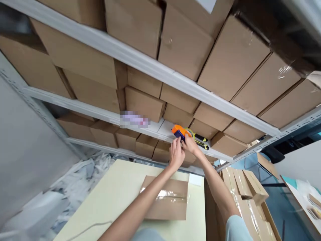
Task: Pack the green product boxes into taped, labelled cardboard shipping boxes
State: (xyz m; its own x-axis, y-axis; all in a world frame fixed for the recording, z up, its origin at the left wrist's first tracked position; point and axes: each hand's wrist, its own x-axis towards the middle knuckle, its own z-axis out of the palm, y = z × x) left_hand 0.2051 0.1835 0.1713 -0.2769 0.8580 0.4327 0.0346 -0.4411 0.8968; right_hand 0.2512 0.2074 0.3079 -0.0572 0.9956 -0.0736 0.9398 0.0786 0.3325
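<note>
An orange and dark blue tape dispenser (179, 131) is held up in front of the middle shelf. My right hand (190, 145) is wrapped round its near side. Pinched together at the dispenser's lower edge are the fingers of my left hand (177, 152); whether they also hold a tape end cannot be made out. Just behind, a roll of tape with a yellowish rim (191, 132) and black-and-yellow utility knives (202, 144) rest on the shelf. Below my forearms, a cardboard box (167, 209) with shiny clear tape across its top lies on the pale yellow table (110, 190).
Grey metal shelving (160, 75) packed with cardboard boxes spans the view ahead. A blurred-out purple item (134, 119) sits on the middle shelf. A white paper (196, 179) lies beside the taped box. More taped cartons (247, 187) stand right; crumpled plastic (82, 177) is piled left.
</note>
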